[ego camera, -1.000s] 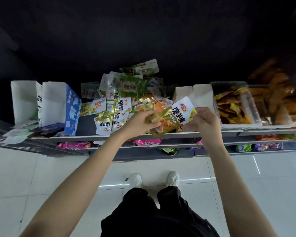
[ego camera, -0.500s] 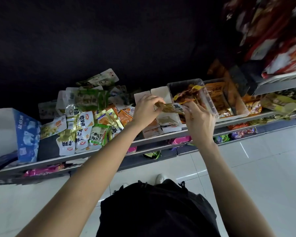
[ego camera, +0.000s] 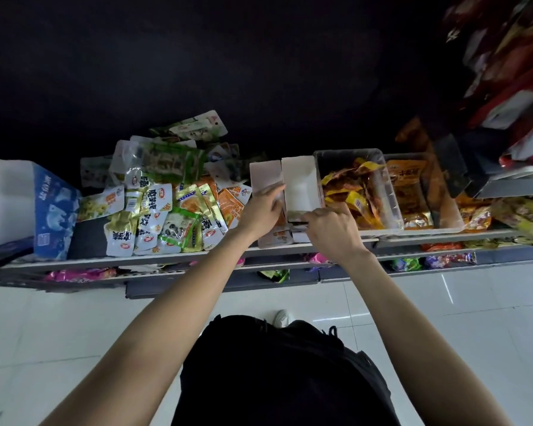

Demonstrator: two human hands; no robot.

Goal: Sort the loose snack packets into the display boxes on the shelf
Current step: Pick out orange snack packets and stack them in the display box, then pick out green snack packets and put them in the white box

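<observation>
1. I see the left hand (ego camera: 260,210) reaching into the left white display box (ego camera: 265,179), fingers extended and loose; I cannot tell whether it grips anything.
2. The right hand (ego camera: 330,233) is curled at the front of the right white display box (ego camera: 300,182), fingertips pinched on a packet (ego camera: 296,215) whose pale edge shows just left of its thumb (the rest is hidden under the hand).
3. Left of the left hand, a heap of loose snack packets (ego camera: 166,210) lies on the shelf (ego camera: 173,258), green, yellow, orange and white, overlapping each other.
4. Further left of that hand stands a blue and white carton (ego camera: 48,210).
5. Just right of the right hand sits a clear plastic bin (ego camera: 391,192) holding yellow and orange packets, with a second bin (ego camera: 440,204) beyond it.
6. Below both hands, lower shelf edges show pink and green wrappers, and white floor tiles (ego camera: 74,333) beneath.
</observation>
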